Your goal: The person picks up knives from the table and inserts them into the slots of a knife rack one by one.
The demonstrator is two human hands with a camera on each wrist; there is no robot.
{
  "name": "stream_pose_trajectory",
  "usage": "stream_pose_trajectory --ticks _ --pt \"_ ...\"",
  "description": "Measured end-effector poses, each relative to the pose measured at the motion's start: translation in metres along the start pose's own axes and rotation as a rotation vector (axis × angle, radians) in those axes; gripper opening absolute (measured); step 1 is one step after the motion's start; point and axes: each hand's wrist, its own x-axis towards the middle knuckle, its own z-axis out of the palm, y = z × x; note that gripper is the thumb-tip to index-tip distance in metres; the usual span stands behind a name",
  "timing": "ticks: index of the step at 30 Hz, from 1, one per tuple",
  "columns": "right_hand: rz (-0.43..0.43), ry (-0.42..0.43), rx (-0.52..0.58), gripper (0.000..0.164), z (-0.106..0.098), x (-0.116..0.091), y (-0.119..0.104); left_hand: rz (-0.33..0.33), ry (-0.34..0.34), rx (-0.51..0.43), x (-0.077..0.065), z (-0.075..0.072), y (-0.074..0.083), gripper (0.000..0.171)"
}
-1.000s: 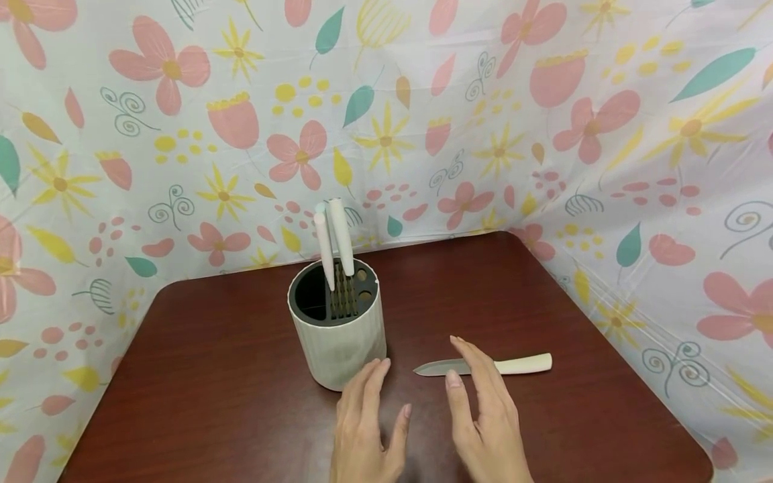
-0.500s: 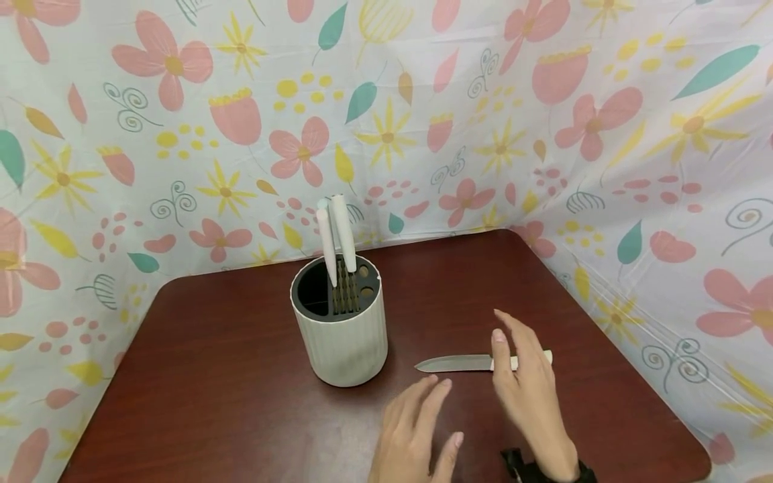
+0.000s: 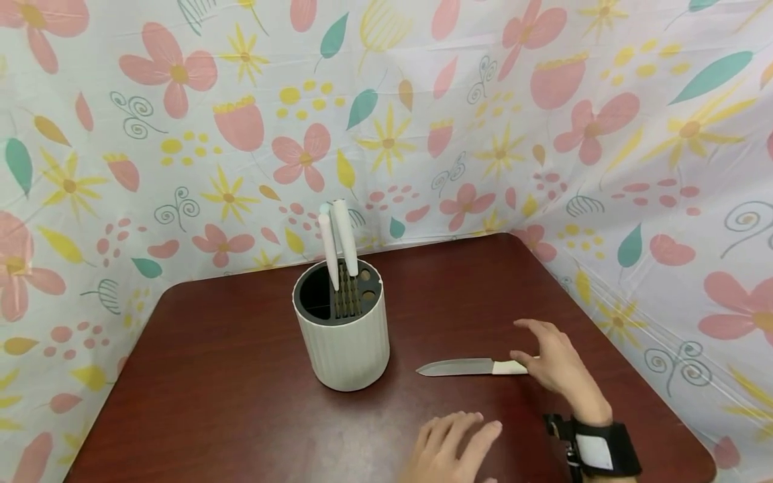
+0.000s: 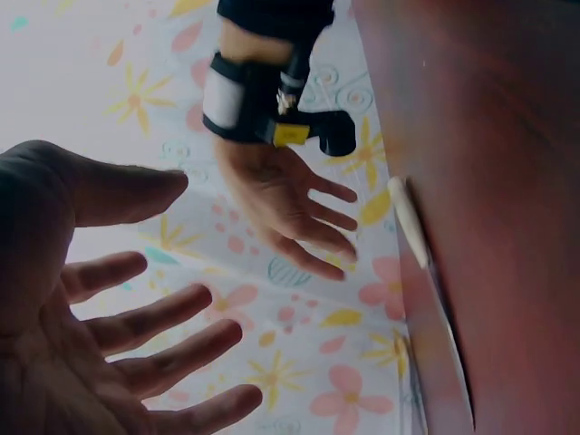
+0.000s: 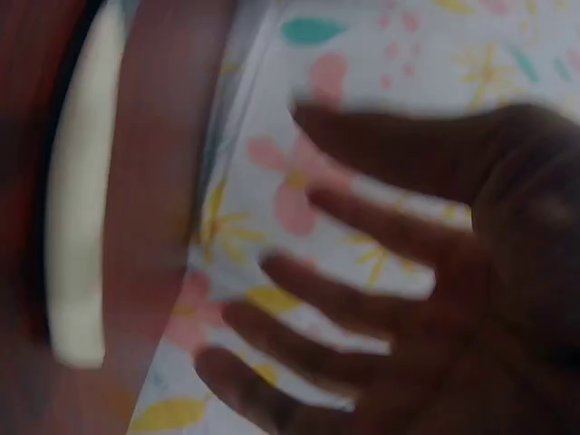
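A kitchen knife (image 3: 459, 367) with a pale cream handle lies flat on the table, its blade pointing left. Over the end of that handle hovers my right hand (image 3: 558, 365), fingers spread and loosely bent, holding nothing. The right wrist view shows the knife handle (image 5: 83, 208) beside the fingers with a gap between them. Nearer the front edge of the head view, my left hand (image 3: 449, 449) is in the air with relaxed fingers, also holding nothing. To the left stands a white ribbed knife block (image 3: 344, 355), with several handled tools upright in its black slotted top.
The dark reddish-brown table (image 3: 229, 376) has rounded far corners. A flower-printed sheet (image 3: 386, 121) hangs behind it and along its right side. Pale handles (image 3: 345, 238) stick up from the block. A black strap device (image 3: 594, 449) is on the right wrist.
My right hand has moved right, from near the blade to above the handle's end. My left hand has shifted right and toward the front, away from the block. The knife and block stay put.
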Motion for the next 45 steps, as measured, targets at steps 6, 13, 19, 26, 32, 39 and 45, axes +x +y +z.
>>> stream_pose_trajectory --ticks 6,13,19,26,32,39,45 --pt "-0.154 -0.135 0.007 0.051 0.0 0.013 0.036 0.006 -0.058 -0.089 -0.009 0.009 0.015 0.036" --pt "-0.163 -0.23 -0.002 0.041 0.008 0.019 0.056 0.096 -0.088 -0.129 -0.015 0.016 0.023 0.029" --pt "-0.147 -0.236 -0.015 0.031 0.009 0.02 0.062 0.155 0.019 -0.062 -0.016 0.027 0.024 0.025" --pt "-0.184 -0.275 -0.014 0.028 0.005 0.024 0.07 0.151 -0.021 -0.105 -0.016 0.027 0.024 0.025" --pt "-0.219 -0.27 -0.019 0.027 0.005 0.026 0.078 0.12 -0.071 -0.15 -0.015 0.022 0.023 0.024" --pt "-0.251 -0.255 0.012 0.026 -0.004 0.026 0.079 0.05 -0.057 -0.203 -0.007 0.015 0.017 0.024" --pt "-0.311 -0.223 0.031 0.026 -0.023 0.028 0.063 0.101 -0.045 -0.214 0.004 0.008 -0.001 0.03"
